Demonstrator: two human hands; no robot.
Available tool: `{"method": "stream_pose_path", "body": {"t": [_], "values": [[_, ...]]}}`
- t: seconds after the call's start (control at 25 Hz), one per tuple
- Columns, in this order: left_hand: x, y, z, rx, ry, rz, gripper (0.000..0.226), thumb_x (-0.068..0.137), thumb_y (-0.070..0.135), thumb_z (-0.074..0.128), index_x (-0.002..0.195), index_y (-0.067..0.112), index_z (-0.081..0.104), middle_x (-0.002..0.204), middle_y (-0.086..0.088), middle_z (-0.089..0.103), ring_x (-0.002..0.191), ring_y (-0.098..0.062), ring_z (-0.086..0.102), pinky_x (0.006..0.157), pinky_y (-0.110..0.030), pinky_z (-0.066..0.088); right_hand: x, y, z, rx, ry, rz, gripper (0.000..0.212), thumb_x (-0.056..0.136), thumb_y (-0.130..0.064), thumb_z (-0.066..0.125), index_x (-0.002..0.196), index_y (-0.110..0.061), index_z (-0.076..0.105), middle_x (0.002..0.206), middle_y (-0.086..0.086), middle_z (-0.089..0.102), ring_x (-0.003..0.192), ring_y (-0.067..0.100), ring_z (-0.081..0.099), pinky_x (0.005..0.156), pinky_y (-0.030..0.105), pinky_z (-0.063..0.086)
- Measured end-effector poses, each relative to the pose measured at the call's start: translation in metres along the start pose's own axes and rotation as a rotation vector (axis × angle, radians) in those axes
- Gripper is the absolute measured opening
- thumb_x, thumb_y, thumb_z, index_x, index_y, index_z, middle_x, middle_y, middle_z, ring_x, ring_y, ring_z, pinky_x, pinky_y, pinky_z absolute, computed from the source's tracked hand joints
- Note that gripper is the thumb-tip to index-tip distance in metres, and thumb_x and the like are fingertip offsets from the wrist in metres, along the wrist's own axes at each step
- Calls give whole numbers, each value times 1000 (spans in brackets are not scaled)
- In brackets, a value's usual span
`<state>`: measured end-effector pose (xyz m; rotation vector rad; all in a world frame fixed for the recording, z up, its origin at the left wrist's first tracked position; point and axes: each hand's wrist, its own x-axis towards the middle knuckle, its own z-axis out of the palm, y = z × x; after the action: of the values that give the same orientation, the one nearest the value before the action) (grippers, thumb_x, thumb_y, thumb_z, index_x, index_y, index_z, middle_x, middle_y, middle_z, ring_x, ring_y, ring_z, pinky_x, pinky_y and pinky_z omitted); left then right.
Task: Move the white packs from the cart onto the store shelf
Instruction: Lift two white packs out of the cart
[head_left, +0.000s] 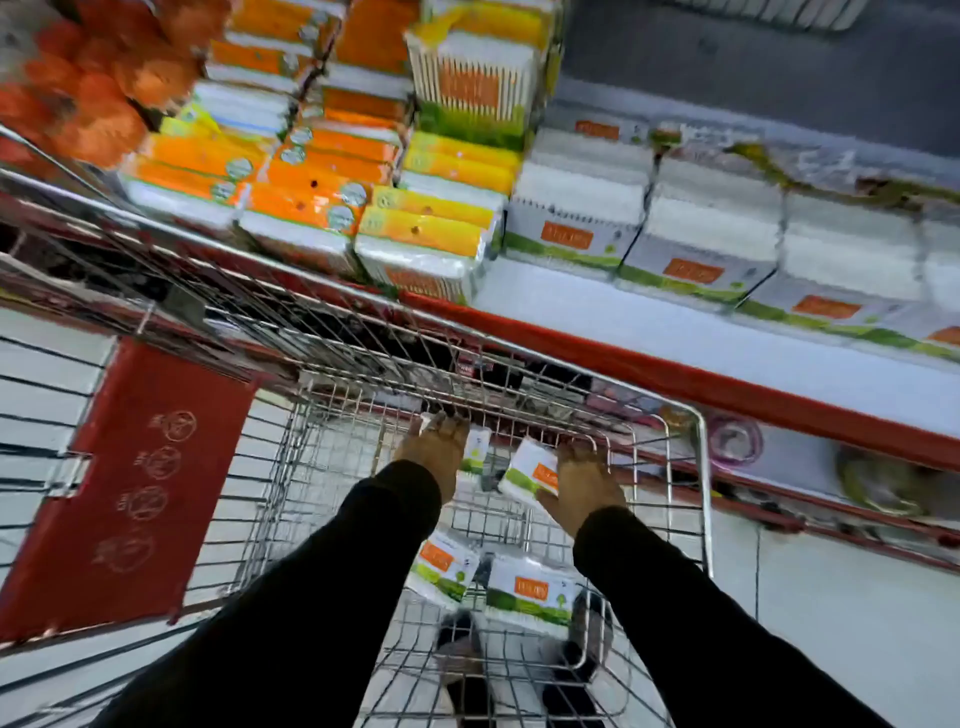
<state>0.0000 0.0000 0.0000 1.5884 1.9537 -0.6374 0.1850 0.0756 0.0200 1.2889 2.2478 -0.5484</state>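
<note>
**Both hands down in the cart, four white packs inside**

Fingers (574, 457) of the right hand (582, 483) spread over one white pack (527, 470), thumb under its near edge, so the pack sits tilted in a loose hold. The left hand (439, 447) curls its fingers onto a second pack (477, 447) against the far wall of the cart (701, 467); whether it truly grips is hard to tell, as the hand hides most of the pack.

Counted inside the cart: four packs. Two are at the hands, and two more (444, 569) (530, 597) lie flat on the wire floor nearer the person, side by side between the black sleeves (322, 623).

Beyond the cart's far wall runs the store shelf (675, 338) with its red front edge (675, 374). On it, a row of matching white packs (696, 244) stands to the right; orange and yellow packs (322, 182) are stacked to the left (blurred, so no exact count). A bare white strip of shelf lies in front of the white row, just past the cart. A red panel (140, 488) hangs at the cart's left side. The cart's far wire wall stands between the hands and the shelf.
</note>
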Motion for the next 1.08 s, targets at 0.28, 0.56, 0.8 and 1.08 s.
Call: {"method": "stream_pose_path", "body": {"t": [0.28,0.56,0.8,1.08], "values": [[27,-7,6,112,16,15,95,78,37,79,152,10,26,149,-11,29,128,-31,50,107,-41,44,28,9,11,48,-66,-2,52,78,-31,76,121,-12,52,117,10,62,105,28,62,75,29,47],[-12,-13,-7,-17,98,-20,49,87,27,73,129,8,54,134,-7,48,105,-26,65,88,-35,58,1,-6,-6,46,15,-63,41,82,-23,74,115,-17,49,108,7,66,95,26,66,67,29,44],[-80,-11,-49,-95,112,-61,37,95,23,62,128,10,51,123,-9,62,110,-26,65,91,-35,56,-45,-12,-55,0,113,-59,26,84,-21,70,110,-21,68,108,3,70,99,23,67,77,32,53],[-177,-5,-143,-162,287,-31,55,92,35,64,142,23,45,139,-3,50,119,-24,60,95,-37,54,-141,-7,-164,8,244,-71,40,78,-28,75,117,-32,67,114,-2,69,108,21,65,84,31,53]]}}
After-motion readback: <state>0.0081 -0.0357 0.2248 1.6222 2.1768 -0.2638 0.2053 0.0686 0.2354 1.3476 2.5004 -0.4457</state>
